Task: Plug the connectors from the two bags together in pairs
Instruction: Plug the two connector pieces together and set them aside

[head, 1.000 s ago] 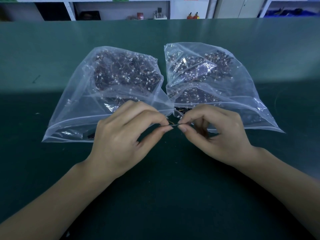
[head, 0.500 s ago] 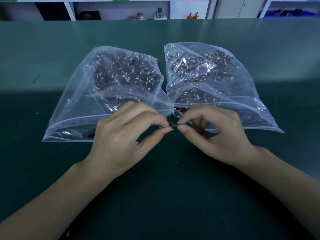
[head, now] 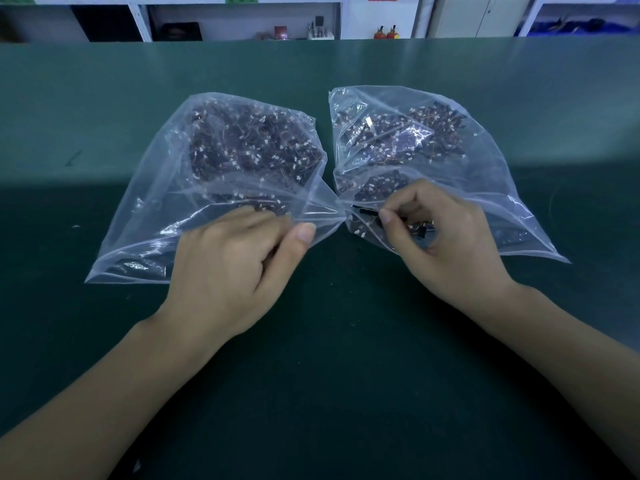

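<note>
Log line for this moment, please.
left hand: fingers at left bag mouth | right hand: fingers curled at right bag mouth, hold unclear | no mated pair visible

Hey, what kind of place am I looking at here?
Probably an electronics assembly workshop: a long green workbench, two clear bags full of small wired connectors, and storage shelves behind.
</note>
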`<state>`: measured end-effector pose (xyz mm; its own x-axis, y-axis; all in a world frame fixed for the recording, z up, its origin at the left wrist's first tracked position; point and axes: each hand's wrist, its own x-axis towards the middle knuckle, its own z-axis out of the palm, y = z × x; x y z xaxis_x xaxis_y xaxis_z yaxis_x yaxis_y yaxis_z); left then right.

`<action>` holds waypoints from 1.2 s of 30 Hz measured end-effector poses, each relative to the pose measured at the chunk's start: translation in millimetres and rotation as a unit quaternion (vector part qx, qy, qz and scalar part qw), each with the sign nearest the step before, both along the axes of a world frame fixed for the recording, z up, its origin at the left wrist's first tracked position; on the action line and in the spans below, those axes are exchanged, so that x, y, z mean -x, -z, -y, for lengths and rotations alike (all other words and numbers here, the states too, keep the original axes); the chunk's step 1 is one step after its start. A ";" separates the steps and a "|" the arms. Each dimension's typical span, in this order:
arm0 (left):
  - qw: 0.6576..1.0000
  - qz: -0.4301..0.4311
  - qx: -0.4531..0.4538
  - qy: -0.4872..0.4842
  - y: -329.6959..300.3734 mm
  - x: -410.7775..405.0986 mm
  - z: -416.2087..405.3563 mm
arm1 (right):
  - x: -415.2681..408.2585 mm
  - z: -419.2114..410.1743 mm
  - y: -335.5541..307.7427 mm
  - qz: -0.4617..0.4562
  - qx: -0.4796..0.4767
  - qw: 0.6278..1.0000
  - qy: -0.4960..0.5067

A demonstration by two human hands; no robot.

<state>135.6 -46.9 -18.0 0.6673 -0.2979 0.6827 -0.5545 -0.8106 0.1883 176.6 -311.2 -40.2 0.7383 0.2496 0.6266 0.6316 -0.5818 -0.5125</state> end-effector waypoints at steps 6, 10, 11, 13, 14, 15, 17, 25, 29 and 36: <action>0.995 0.008 -0.057 -0.078 5.7 -10.7 -9.7 | -3.5 4.9 -1.5 -0.005 0.056 0.997 0.055; 0.988 -0.054 -0.103 -0.105 16.3 -17.2 -16.3 | -4.7 7.5 -3.0 0.010 0.129 0.987 0.097; 0.985 -0.066 -0.115 -0.110 18.2 -17.7 -17.0 | -4.8 8.1 -3.4 0.007 0.141 0.985 0.101; 0.981 -0.083 -0.126 -0.120 21.1 -19.2 -18.2 | -4.7 8.5 -3.5 -0.004 0.159 0.982 0.102; 0.979 -0.091 -0.129 -0.125 21.8 -20.1 -18.7 | -4.8 8.5 -3.4 -0.013 0.165 0.981 0.101; 0.978 -0.098 -0.131 -0.129 22.4 -21.1 -19.4 | -5.0 8.7 -3.3 -0.023 0.168 0.980 0.101; 0.978 -0.104 -0.130 -0.128 22.4 -22.4 -21.2 | -5.9 9.3 -3.2 -0.035 0.165 0.981 0.101; 0.984 -0.091 -0.108 -0.112 20.2 -24.1 -27.4 | -5.5 8.6 -4.5 0.008 0.125 0.989 0.075; 0.985 -0.100 -0.091 -0.110 18.7 -25.6 -28.1 | 1.0 3.3 -6.1 0.043 0.088 0.995 0.024; 0.982 -0.103 -0.102 -0.119 13.3 -24.3 -32.4 | 8.8 -2.4 -7.0 0.085 0.057 0.995 -0.021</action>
